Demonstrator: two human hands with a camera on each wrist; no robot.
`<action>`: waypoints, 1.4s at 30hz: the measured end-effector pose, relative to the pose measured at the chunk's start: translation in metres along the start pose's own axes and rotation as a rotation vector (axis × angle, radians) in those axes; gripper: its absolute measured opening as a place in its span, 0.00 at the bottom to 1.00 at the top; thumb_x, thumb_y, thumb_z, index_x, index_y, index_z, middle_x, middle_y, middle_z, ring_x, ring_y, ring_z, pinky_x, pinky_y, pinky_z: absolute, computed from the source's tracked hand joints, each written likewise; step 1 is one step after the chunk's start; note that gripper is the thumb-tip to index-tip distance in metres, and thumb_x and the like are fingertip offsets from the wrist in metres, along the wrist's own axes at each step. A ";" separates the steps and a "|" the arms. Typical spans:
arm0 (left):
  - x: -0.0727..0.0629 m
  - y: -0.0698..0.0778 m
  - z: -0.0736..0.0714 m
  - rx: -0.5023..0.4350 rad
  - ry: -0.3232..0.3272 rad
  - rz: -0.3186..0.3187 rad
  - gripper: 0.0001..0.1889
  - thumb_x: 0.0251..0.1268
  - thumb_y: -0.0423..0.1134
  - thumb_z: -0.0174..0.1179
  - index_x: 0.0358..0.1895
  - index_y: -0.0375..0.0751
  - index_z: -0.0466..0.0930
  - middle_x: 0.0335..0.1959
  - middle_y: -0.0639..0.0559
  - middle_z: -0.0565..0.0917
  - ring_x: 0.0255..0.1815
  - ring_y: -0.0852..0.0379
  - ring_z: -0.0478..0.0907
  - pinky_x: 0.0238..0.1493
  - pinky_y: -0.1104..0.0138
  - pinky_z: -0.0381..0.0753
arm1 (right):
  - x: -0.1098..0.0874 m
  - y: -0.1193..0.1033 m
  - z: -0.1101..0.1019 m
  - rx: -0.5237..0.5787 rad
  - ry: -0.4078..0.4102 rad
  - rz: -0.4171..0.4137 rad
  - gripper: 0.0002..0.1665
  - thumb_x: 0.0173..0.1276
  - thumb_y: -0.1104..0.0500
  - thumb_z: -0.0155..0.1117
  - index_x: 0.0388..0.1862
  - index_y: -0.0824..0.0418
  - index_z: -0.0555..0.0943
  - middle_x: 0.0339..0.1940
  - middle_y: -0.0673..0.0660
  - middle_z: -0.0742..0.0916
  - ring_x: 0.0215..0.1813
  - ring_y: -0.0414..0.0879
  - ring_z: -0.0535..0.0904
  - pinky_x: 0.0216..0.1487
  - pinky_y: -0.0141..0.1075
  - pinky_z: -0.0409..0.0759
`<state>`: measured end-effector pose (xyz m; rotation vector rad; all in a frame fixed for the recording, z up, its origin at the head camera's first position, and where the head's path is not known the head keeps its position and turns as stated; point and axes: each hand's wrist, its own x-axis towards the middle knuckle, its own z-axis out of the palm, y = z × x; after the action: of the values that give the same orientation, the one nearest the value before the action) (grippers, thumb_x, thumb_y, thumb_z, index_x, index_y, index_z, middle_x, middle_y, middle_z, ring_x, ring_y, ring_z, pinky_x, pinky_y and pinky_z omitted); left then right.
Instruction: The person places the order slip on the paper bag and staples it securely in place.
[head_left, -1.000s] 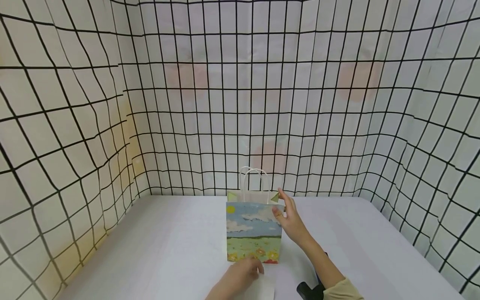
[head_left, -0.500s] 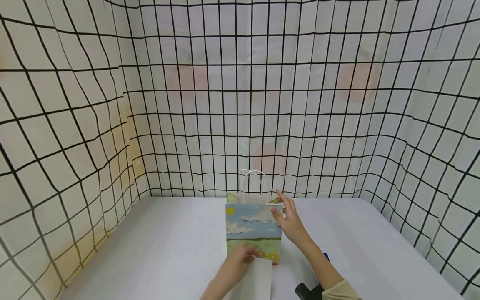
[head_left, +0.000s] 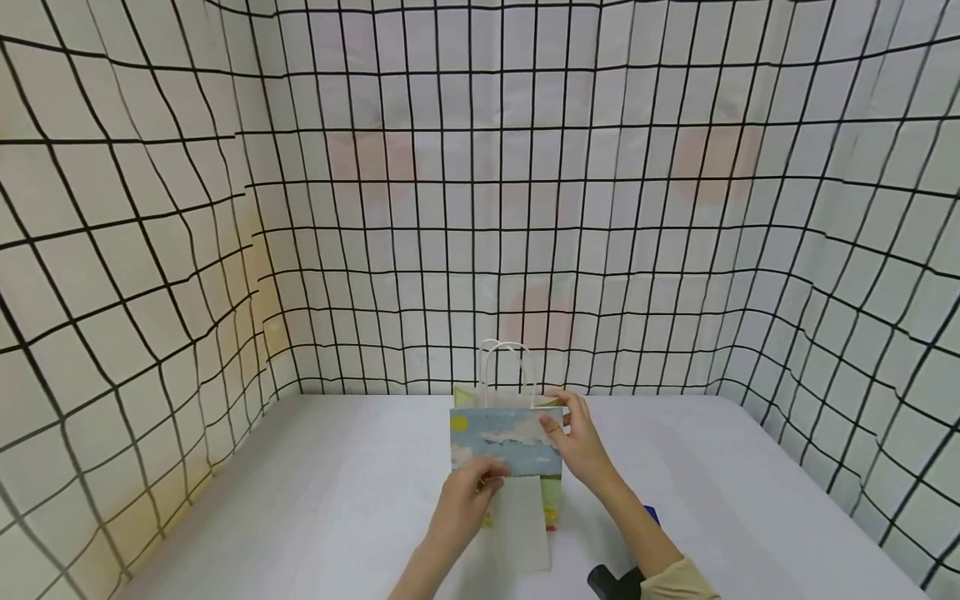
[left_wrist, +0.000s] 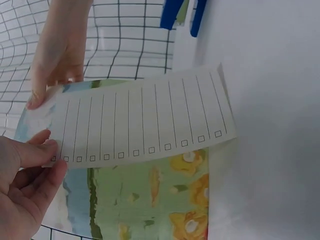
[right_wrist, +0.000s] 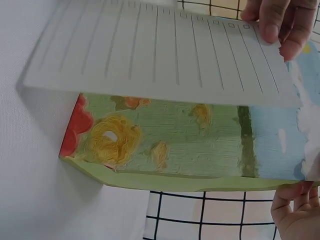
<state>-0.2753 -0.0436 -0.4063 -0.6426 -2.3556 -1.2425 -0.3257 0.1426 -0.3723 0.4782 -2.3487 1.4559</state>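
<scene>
A paper gift bag, painted with a blue sky, green meadow and yellow flowers, stands upright on the white table with its white handles up. My right hand grips its top right edge, thumb on the front and fingers behind. My left hand pinches a white checklist paper by its top left corner in front of the bag. Ruled lines and a row of small boxes show on this checklist paper in the left wrist view. It covers part of the bag's painted front in the right wrist view.
A black object with a rounded end lies beside my right forearm, and a blue thing shows partly behind that arm. Two blue prongs appear in the left wrist view. Black netting over pale walls surrounds the white table.
My left hand has risen from the bag's base to about its middle, lifting the checklist paper up in front of it. My right hand stays at the bag's top edge, its fingers bending in more.
</scene>
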 end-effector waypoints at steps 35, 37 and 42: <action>0.027 0.016 -0.005 0.085 0.243 0.043 0.04 0.56 0.31 0.59 0.32 0.40 0.84 0.30 0.52 0.79 0.31 0.64 0.74 0.32 0.75 0.77 | -0.001 -0.014 -0.006 -0.245 0.075 0.002 0.08 0.64 0.54 0.58 0.40 0.55 0.72 0.45 0.63 0.84 0.10 0.34 0.60 0.13 0.29 0.58; 0.027 0.016 -0.006 0.095 0.241 0.028 0.05 0.57 0.31 0.59 0.33 0.41 0.84 0.31 0.53 0.80 0.32 0.63 0.75 0.33 0.75 0.77 | -0.002 -0.018 -0.005 -0.238 0.048 0.026 0.07 0.65 0.57 0.57 0.40 0.54 0.71 0.34 0.61 0.86 0.10 0.38 0.66 0.13 0.29 0.60; 0.028 0.016 -0.005 0.123 0.272 0.057 0.04 0.56 0.31 0.59 0.32 0.41 0.83 0.31 0.53 0.81 0.34 0.62 0.76 0.35 0.73 0.78 | -0.001 -0.028 -0.002 -0.111 -0.047 0.084 0.06 0.68 0.63 0.51 0.43 0.59 0.67 0.12 0.56 0.80 0.16 0.49 0.78 0.18 0.32 0.74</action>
<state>-0.2884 -0.0341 -0.3776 -0.4653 -2.1528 -1.0759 -0.3118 0.1325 -0.3499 0.3929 -2.4990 1.3548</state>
